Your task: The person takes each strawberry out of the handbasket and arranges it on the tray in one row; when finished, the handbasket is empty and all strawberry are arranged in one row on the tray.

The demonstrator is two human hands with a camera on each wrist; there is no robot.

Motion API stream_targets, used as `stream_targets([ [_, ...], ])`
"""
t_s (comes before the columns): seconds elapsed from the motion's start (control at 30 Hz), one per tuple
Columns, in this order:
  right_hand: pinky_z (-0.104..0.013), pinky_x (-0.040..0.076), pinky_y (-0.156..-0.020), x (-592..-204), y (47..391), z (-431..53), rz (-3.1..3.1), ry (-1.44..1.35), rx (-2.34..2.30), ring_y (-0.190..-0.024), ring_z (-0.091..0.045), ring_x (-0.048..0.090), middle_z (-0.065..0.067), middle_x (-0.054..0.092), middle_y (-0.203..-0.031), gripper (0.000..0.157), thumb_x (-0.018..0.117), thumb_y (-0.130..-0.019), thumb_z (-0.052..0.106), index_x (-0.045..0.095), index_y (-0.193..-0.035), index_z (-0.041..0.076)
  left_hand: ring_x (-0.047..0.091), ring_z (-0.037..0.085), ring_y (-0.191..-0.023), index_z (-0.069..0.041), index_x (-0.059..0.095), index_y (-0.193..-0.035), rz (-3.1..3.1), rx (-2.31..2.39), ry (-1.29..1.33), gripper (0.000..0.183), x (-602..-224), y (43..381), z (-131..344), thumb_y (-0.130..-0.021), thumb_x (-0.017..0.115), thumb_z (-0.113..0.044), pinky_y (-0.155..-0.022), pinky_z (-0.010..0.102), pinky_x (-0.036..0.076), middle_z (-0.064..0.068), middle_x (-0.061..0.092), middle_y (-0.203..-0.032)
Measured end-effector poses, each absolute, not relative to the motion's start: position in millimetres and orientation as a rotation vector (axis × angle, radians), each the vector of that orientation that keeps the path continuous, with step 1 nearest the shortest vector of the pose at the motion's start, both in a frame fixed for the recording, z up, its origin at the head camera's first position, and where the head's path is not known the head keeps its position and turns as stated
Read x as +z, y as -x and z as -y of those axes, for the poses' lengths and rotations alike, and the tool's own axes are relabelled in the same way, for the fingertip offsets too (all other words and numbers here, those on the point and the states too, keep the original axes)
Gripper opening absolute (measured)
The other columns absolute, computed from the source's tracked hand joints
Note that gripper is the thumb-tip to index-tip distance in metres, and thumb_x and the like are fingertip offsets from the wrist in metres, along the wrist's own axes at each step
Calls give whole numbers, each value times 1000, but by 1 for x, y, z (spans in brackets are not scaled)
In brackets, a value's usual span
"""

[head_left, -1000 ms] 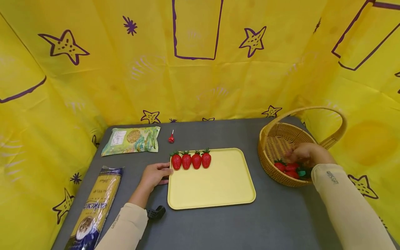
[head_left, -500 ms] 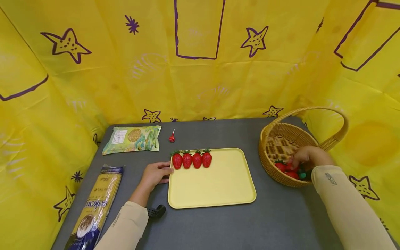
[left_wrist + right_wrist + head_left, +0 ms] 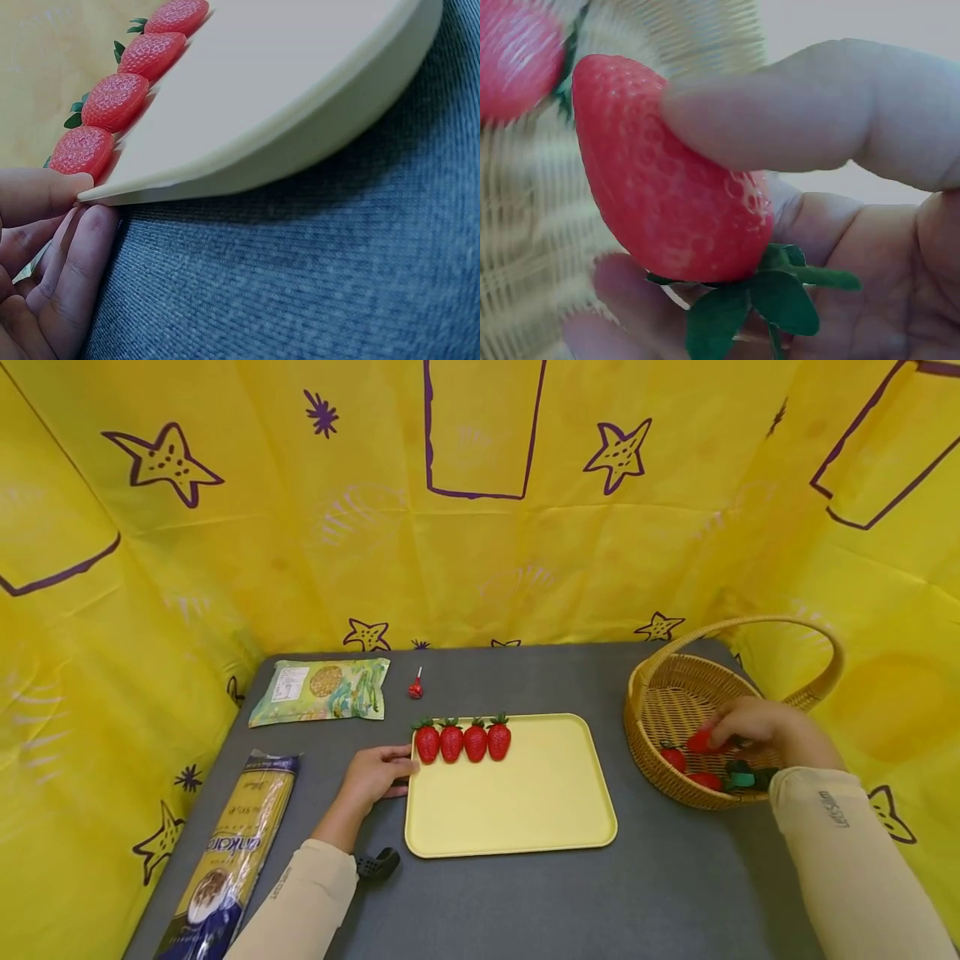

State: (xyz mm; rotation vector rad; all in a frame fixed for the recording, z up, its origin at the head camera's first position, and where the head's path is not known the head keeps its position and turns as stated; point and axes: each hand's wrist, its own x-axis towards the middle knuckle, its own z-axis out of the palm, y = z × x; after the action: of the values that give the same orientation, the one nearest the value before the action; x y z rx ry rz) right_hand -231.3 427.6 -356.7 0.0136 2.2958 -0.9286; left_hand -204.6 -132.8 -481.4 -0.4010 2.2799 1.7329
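Inside the wicker basket (image 3: 651,778), my right hand (image 3: 761,727) pinches a red strawberry (image 3: 667,180) between thumb and fingers; its green leaves point toward the palm in the right wrist view. Other strawberries (image 3: 673,759) lie below it on the basket floor, partly hidden by the hand. My left hand (image 3: 377,774) grips the left edge of a pale yellow tray (image 3: 517,802), thumb on top of the rim and fingers underneath. Several strawberries (image 3: 115,101) sit side by side in a row along the tray's far left edge, leaves facing away from me.
A green patterned packet (image 3: 322,692) and a red lollipop (image 3: 416,688) lie at the back left of the grey table (image 3: 555,910). A long pasta packet (image 3: 232,852) lies at the left. The basket's tall handle (image 3: 750,620) arches above its bowl. Yellow cloth (image 3: 480,560) walls the table.
My right hand has drawn a strawberry up from the others in the basket and shifted slightly right. The left hand stays at the tray's edge.
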Motion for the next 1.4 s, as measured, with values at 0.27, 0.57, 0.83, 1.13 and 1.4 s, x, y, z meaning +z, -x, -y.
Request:
stream_targets([
  [0.27, -31, 58, -73, -316, 214, -394, -2235, 182, -1096, -83, -22, 65, -14, 66, -99, 44, 69, -87, 5, 54, -123, -15, 69, 20, -87, -3, 65, -128, -2280, 1742, 386, 44, -481, 205, 135, -86, 76, -12, -65, 33, 61, 18, 66, -118],
  [0.57, -29, 55, -68, -305, 208, -322, -2247, 485, -1087, -80, -22, 59, -15, 60, -100, 42, 75, -80, 7, 55, -116, -6, 69, 20, -85, -2, 65, -128, -2279, 1753, 393, 44, -483, 205, 136, -86, 76, -11, -64, 34, 61, 15, 69, -110],
  [0.83, -40, 56, -85, -350, 236, -263, -2165, 312, -1247, -97, -28, 64, -19, 61, -113, 41, 69, -87, 5, 54, -123, -7, 69, 20, -84, -2, 65, -128, -2275, 1752, 408, 44, -484, 205, 136, -86, 76, -10, -65, 34, 61, 15, 69, -109],
  [1.13, -43, 56, -86, -404, 259, -202, -2267, 20, -1348, -92, -29, 64, -21, 56, -111, 46, 70, -87, 1, 50, -128, -5, 69, 20, -86, -3, 66, -127, -2277, 1750, 422, 43, -484, 204, 134, -86, 76, -11, -65, 33, 61, 16, 67, -115],
  [1.4, -36, 58, -78, -430, 265, -182, -2382, -157, -1318, -83, -27, 63, -25, 51, -121, 55, 72, -83, 0, 42, -129, -7, 69, 20, -86, -7, 68, -125, -2280, 1730, 449, 41, -483, 206, 130, -85, 77, -14, -65, 33, 60, 16, 66, -118],
])
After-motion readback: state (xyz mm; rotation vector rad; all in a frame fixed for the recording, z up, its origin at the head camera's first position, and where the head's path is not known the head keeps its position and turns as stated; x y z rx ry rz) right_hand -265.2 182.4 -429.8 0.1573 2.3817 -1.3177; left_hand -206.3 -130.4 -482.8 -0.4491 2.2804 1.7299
